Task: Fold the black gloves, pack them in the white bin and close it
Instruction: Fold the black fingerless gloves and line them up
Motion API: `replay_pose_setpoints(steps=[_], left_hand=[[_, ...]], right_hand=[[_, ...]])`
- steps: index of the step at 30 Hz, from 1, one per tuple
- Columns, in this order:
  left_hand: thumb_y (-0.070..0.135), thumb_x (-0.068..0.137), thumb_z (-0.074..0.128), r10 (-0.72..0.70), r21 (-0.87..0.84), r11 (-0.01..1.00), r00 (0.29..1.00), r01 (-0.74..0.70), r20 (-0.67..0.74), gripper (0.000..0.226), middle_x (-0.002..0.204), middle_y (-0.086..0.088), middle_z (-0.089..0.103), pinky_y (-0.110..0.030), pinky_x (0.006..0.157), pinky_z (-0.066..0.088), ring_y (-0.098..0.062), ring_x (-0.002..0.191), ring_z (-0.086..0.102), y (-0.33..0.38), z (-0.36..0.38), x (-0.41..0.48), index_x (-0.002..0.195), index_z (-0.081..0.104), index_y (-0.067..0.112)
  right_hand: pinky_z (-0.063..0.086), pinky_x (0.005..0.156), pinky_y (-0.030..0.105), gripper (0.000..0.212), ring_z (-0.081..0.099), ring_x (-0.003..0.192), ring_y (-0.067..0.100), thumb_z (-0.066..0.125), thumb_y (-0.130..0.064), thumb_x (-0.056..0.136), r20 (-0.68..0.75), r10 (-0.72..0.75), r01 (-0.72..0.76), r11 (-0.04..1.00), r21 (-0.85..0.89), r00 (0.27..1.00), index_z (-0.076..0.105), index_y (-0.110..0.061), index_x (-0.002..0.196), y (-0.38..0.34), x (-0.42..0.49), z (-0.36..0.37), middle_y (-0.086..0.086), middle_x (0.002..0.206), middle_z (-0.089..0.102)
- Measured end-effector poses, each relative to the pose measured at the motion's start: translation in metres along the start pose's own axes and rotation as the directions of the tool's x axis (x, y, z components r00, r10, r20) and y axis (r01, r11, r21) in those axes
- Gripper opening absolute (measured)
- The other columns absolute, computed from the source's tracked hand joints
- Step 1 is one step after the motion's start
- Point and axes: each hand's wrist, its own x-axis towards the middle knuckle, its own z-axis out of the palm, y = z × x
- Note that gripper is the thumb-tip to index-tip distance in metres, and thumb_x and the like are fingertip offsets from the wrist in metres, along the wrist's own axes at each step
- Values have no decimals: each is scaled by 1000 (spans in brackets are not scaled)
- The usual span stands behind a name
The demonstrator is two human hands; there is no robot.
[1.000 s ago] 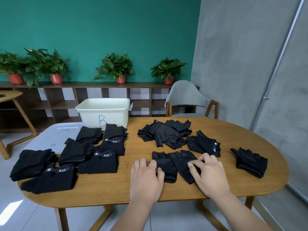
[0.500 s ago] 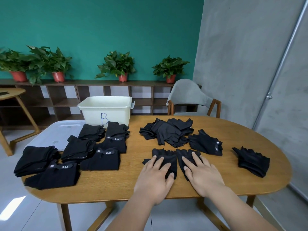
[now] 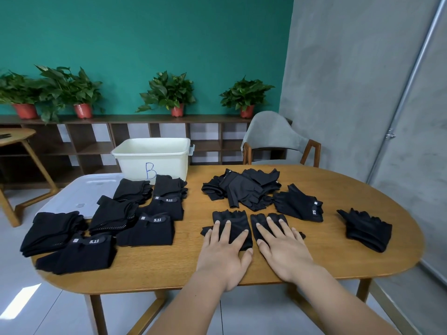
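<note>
A teal wall (image 3: 145, 32) closes the back of the room and meets a grey, concrete-looking wall (image 3: 350, 81) on the right. A metal pipe (image 3: 411, 76) runs up the grey wall at a slant. A low, dark wooden shelf unit (image 3: 84, 146) stands along the teal wall, with four leafy plants (image 3: 167, 93) in red pots on top. An oval wooden table (image 3: 157, 269) fills the foreground, and a grey chair (image 3: 273, 134) with wooden arms stands at its far side. A smaller round wooden table (image 3: 17, 136) stands at the left. The floor (image 3: 60, 310) is pale grey tile, with a bright patch of light (image 3: 19, 303) at the lower left.
</note>
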Motion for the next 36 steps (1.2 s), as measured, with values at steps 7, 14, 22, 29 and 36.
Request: replay_pose_setpoints(steps=[7, 14, 22, 29, 36], left_hand=[[59, 104, 28, -4, -129, 991, 935, -45, -354, 59, 162, 4, 34, -44, 130, 18, -22, 157, 15, 0, 1, -14, 152, 48, 32], [53, 102, 32, -81, -184, 983, 899, 1, -431, 42, 109, 14, 48, -33, 103, 41, -11, 110, 42, -1, 3, -18, 113, 64, 30], [46, 105, 41, -68, -340, 938, 924, -69, -375, 46, 135, 16, 52, -21, 113, 33, -5, 130, 40, -5, 2, -20, 142, 61, 28], [41, 106, 44, -144, -365, 931, 909, -10, -391, 47, 153, 10, 49, -24, 126, 14, -11, 150, 30, -6, 5, -19, 144, 63, 21], [44, 107, 41, -159, -345, 938, 925, 32, -346, 46, 153, 10, 50, -33, 129, 15, -21, 151, 32, -6, 5, -19, 145, 63, 28]], right_hand=[[41, 111, 46, 27, 45, 136, 22, 68, -34, 96, -650, 28, 96, 983, 155, 759, 73, -29, 121, -3, -26, 5, -4, 141, 55], [47, 82, 35, 10, 53, 93, 12, 69, -33, 95, -558, 243, -90, 954, 287, 794, 77, -29, 91, 1, -20, 17, -12, 97, 57], [53, 91, 43, 22, 53, 112, 19, 73, -32, 92, -565, 414, -138, 874, 466, 714, 75, -22, 111, 6, -18, 18, -5, 115, 62], [40, 101, 48, 52, 43, 119, 33, 57, -69, 91, -385, 615, -519, 788, 331, 688, 71, -25, 116, 2, -15, 9, 8, 121, 55], [41, 99, 49, 12, 52, 106, 29, 64, -47, 97, -399, 630, -402, 754, 519, 666, 69, -35, 96, 7, -15, 9, -4, 99, 63]])
